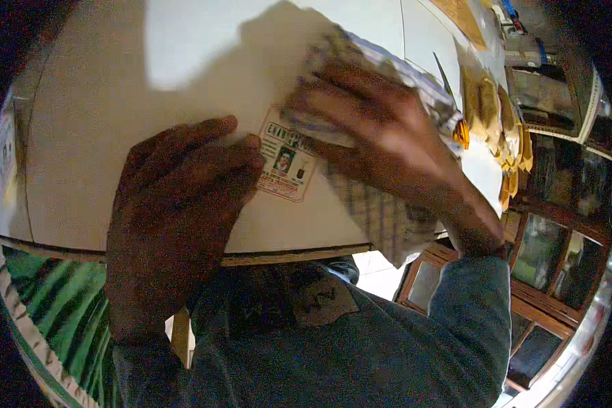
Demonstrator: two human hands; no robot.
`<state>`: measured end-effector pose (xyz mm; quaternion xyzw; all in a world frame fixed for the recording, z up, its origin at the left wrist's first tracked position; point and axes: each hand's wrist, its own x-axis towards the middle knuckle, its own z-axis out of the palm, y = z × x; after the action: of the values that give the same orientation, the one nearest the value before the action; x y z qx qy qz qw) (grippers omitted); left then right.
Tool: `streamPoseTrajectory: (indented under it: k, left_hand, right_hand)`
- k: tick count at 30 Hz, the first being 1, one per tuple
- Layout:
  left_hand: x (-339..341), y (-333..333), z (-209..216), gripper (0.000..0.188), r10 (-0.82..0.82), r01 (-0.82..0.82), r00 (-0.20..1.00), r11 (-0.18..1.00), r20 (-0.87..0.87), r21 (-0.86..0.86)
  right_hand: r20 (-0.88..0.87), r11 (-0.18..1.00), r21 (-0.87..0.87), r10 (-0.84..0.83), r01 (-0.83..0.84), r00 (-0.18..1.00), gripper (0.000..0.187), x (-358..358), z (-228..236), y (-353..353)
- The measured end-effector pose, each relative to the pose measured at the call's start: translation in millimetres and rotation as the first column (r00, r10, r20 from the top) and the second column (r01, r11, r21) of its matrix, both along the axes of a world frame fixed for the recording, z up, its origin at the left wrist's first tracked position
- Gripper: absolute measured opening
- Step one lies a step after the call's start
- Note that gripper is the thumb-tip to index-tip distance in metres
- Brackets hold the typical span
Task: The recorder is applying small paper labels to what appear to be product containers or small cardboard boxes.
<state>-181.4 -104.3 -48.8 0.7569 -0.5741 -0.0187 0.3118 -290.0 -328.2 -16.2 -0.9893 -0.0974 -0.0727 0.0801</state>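
Observation:
A small printed label (283, 166) with a portrait and green and red print lies on the pale tabletop (75, 149). My left hand (183, 180) rests at its left edge, palm down, fingers stretched forward and holding nothing visible. My right hand (370, 112), blurred by motion, is closed on a striped cloth (381, 211) just right of the label and covers its upper right corner. Part of the cloth drapes over the table's near edge, and more of it bunches above the hand. What lies under the right fingers is hidden.
Orange-handled scissors (462, 134) lie just beyond the cloth, blades pointing away. Brown paper packets (489, 112) cluster along the table's right side. Wooden cabinets with glass panes (540, 245) stand at right. Green pleated fabric (58, 292) hangs at lower left.

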Motion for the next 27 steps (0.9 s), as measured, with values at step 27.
streamPoseTrajectory:
  k: [27]
  left_hand:
    - [1.9,7.6,5.8,0.026,0.105,-0.067,0.966,0.984,-0.238,0.164]
  right_hand:
    - [-0.022,0.999,-0.032,-0.006,0.005,1.000,0.052,-10.3,3.0,14.3]
